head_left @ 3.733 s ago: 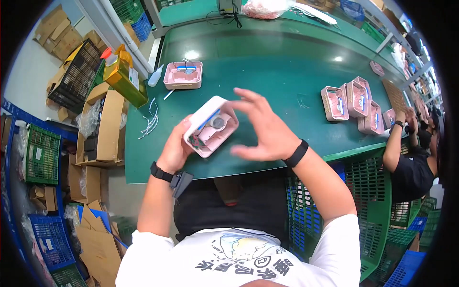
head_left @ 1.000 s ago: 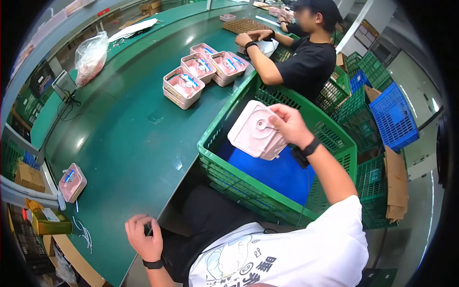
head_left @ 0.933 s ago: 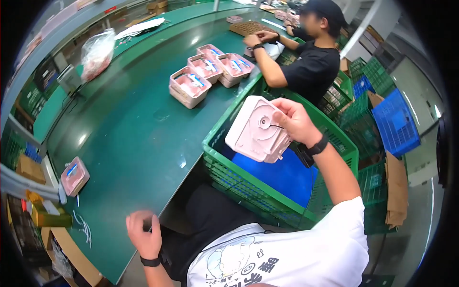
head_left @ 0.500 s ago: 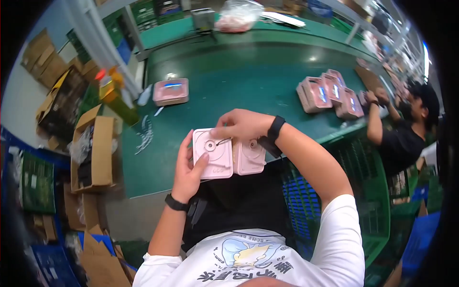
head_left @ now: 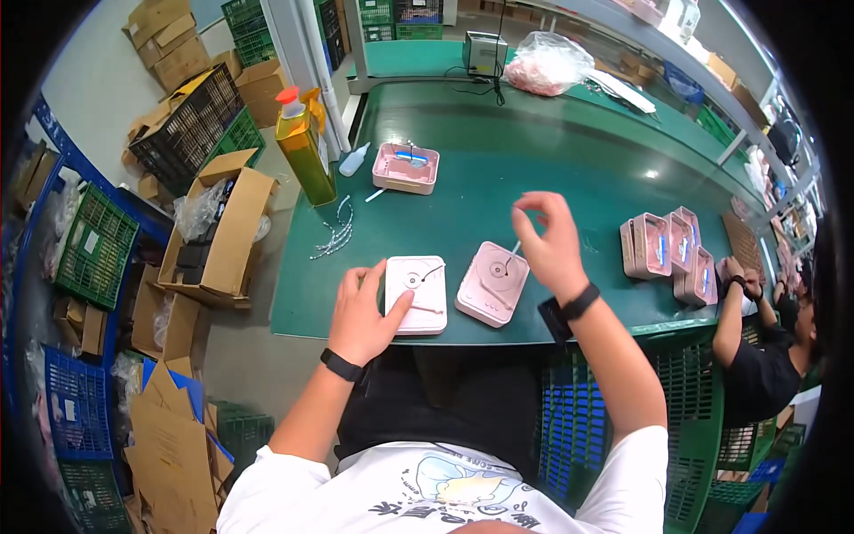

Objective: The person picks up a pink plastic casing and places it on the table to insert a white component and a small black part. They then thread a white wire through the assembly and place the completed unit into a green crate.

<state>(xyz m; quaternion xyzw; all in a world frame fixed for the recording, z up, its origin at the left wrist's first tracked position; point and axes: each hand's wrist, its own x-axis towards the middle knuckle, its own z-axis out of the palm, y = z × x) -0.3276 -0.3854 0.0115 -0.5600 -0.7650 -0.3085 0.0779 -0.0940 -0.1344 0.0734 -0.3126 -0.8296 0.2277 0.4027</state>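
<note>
A pale pink square case (head_left: pixel 427 316) lies near the table's front edge. It has a record-player-like top with a round hub and a thin dark wire. My left hand (head_left: pixel 365 311) grips its left side, the thumb pressing on the top. To its right lies a second pink case (head_left: pixel 485 298) of the same kind, turned at a slant. Over that one's far right corner my right hand (head_left: pixel 556 245) is raised, thumb and fingers curled together. A thin whitish strand (head_left: pixel 515 249) rises from the case toward these fingers; whether they hold it is unclear.
An open pink case (head_left: pixel 405 182) stands farther back, by a small squeeze bottle (head_left: pixel 354 160), beaded strands (head_left: pixel 334 236) and a yellow can (head_left: pixel 307 160). Several pink cases (head_left: pixel 658 249) stand at right, near a co-worker (head_left: pixel 765 356). A green crate (head_left: pixel 676 392) stands at my right.
The two cases have come down from my hands onto the table and lie apart. My right hand has moved off the left case to above the right one. The view has shifted.
</note>
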